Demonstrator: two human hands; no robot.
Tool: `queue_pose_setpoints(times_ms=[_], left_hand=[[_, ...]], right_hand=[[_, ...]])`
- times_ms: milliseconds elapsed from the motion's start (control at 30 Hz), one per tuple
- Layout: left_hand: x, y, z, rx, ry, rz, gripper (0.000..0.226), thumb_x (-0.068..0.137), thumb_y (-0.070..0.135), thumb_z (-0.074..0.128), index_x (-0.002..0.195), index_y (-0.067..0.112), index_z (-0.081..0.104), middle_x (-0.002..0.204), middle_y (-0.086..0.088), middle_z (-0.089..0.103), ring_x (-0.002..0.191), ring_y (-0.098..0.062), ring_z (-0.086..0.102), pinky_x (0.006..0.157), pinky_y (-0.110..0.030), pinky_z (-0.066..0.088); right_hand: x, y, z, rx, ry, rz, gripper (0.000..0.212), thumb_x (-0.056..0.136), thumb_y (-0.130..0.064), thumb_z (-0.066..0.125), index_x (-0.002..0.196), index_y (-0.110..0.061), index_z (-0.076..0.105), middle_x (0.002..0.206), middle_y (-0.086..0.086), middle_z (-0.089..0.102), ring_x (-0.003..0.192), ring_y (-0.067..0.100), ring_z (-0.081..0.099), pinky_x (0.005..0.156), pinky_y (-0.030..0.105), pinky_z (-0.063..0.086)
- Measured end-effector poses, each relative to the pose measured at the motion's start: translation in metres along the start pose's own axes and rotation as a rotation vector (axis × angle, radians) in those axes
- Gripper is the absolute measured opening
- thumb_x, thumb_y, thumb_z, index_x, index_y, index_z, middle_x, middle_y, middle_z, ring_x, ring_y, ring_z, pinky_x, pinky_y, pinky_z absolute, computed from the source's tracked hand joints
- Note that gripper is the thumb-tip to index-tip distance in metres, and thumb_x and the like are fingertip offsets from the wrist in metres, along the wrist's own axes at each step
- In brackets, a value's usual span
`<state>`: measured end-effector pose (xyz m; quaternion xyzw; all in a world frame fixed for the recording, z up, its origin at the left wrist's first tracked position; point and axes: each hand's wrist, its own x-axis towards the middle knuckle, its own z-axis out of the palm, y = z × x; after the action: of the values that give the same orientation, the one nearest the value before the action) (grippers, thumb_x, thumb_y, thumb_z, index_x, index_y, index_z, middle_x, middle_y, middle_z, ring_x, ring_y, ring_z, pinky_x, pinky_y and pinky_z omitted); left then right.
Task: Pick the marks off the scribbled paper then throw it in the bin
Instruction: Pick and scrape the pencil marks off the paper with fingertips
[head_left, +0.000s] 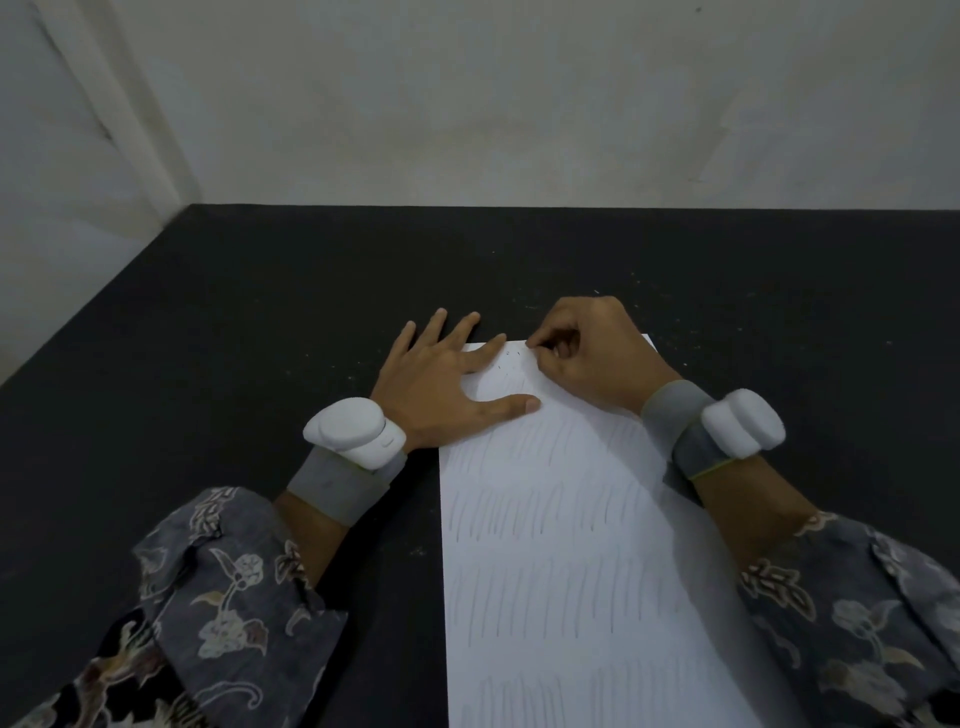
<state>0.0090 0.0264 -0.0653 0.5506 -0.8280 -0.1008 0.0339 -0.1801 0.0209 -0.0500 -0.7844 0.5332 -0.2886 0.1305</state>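
Note:
A white sheet of paper (561, 545) lies lengthwise on the black table (234, 322), covered in rows of faint pencil strokes. Its top part looks paler, with a few dark crumbs (511, 356) on it. My left hand (441, 384) lies flat with spread fingers; the thumb and forefinger press the sheet's top left corner. My right hand (587, 353) rests on the top edge with curled fingers. Its fingertips pinch a small thing against the paper, seemingly an eraser, almost wholly hidden by the fingers. No bin is in view.
The table meets a pale wall (519, 104) at the back, and its left edge (93, 306) runs diagonally toward me. White devices are strapped to both wrists, the left one (353, 428) and the right one (743, 423). Patterned sleeves cover my forearms.

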Motion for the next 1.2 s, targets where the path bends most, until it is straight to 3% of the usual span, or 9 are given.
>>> queue_pose_setpoints(times_ms=[67, 200, 333, 500, 667, 800, 967, 1200], left_hand=[[0.001, -0.001, 0.000, 0.009, 0.003, 0.001, 0.101, 0.061, 0.091, 0.018, 0.150, 0.044, 0.016, 0.162, 0.007, 0.004, 0.149, -0.021, -0.003, 0.120, -0.045, -0.004], [0.001, 0.000, 0.000, 0.006, -0.008, 0.000, 0.102, 0.060, 0.091, 0.018, 0.150, 0.044, 0.016, 0.162, 0.007, 0.004, 0.149, -0.021, -0.004, 0.120, -0.045, -0.005], [0.001, 0.000, -0.001, 0.007, -0.003, 0.001, 0.100, 0.061, 0.089, 0.019, 0.150, 0.042, 0.016, 0.162, 0.007, 0.004, 0.149, -0.021, -0.004, 0.120, -0.045, -0.005], [0.001, 0.001, 0.000, -0.004, 0.014, 0.002, 0.108, 0.054, 0.095, 0.015, 0.149, 0.043, 0.018, 0.162, 0.007, 0.005, 0.149, -0.021, -0.003, 0.120, -0.045, -0.004], [0.000, 0.000, 0.001, -0.001, 0.019, 0.010, 0.110, 0.052, 0.094, 0.009, 0.150, 0.044, 0.017, 0.162, 0.007, 0.005, 0.149, -0.021, -0.003, 0.120, -0.045, -0.004], [0.000, 0.000, 0.002, -0.012, 0.022, 0.009, 0.112, 0.050, 0.094, 0.007, 0.150, 0.043, 0.017, 0.162, 0.007, 0.005, 0.149, -0.021, -0.003, 0.119, -0.045, -0.004], [0.000, 0.000, 0.002, -0.011, 0.030, 0.013, 0.108, 0.055, 0.094, 0.012, 0.150, 0.044, 0.017, 0.162, 0.007, 0.005, 0.149, -0.020, -0.004, 0.120, -0.044, -0.004], [0.000, 0.000, 0.004, -0.023, 0.033, 0.011, 0.109, 0.052, 0.094, 0.009, 0.149, 0.045, 0.017, 0.162, 0.008, 0.005, 0.149, -0.020, -0.004, 0.119, -0.044, -0.004]], right_hand=[[0.002, -0.001, 0.001, -0.027, 0.021, 0.005, 0.012, 0.083, -0.008, 0.067, 0.093, -0.008, 0.074, 0.089, 0.001, 0.064, 0.069, 0.005, 0.054, 0.062, 0.004, 0.042], [-0.004, -0.001, -0.008, 0.029, -0.097, 0.008, 0.013, 0.083, -0.009, 0.068, 0.094, -0.012, 0.075, 0.090, -0.004, 0.065, 0.073, 0.011, 0.059, 0.065, 0.012, 0.051], [0.000, 0.001, -0.005, -0.002, 0.007, 0.035, 0.012, 0.083, -0.008, 0.068, 0.093, -0.009, 0.074, 0.086, -0.001, 0.064, 0.067, 0.005, 0.055, 0.060, 0.003, 0.043], [-0.005, -0.005, -0.004, 0.036, -0.108, -0.021, 0.013, 0.082, -0.007, 0.068, 0.092, -0.011, 0.075, 0.087, -0.004, 0.064, 0.072, 0.010, 0.060, 0.063, 0.008, 0.047], [0.003, -0.003, 0.002, -0.033, -0.002, -0.011, 0.013, 0.082, -0.007, 0.067, 0.093, -0.006, 0.074, 0.089, 0.004, 0.065, 0.068, 0.002, 0.053, 0.060, 0.003, 0.040], [-0.002, -0.006, -0.001, 0.032, -0.100, -0.041, 0.012, 0.080, -0.006, 0.068, 0.089, -0.010, 0.075, 0.085, -0.002, 0.064, 0.068, 0.009, 0.058, 0.060, 0.009, 0.046], [0.005, -0.005, 0.005, -0.028, -0.004, -0.047, 0.011, 0.081, -0.004, 0.067, 0.090, -0.006, 0.073, 0.086, 0.003, 0.062, 0.066, 0.003, 0.051, 0.060, 0.004, 0.039], [0.001, -0.006, 0.004, 0.019, -0.058, -0.086, 0.011, 0.077, -0.004, 0.067, 0.084, -0.009, 0.074, 0.082, 0.001, 0.064, 0.060, 0.003, 0.052, 0.057, 0.006, 0.038]])
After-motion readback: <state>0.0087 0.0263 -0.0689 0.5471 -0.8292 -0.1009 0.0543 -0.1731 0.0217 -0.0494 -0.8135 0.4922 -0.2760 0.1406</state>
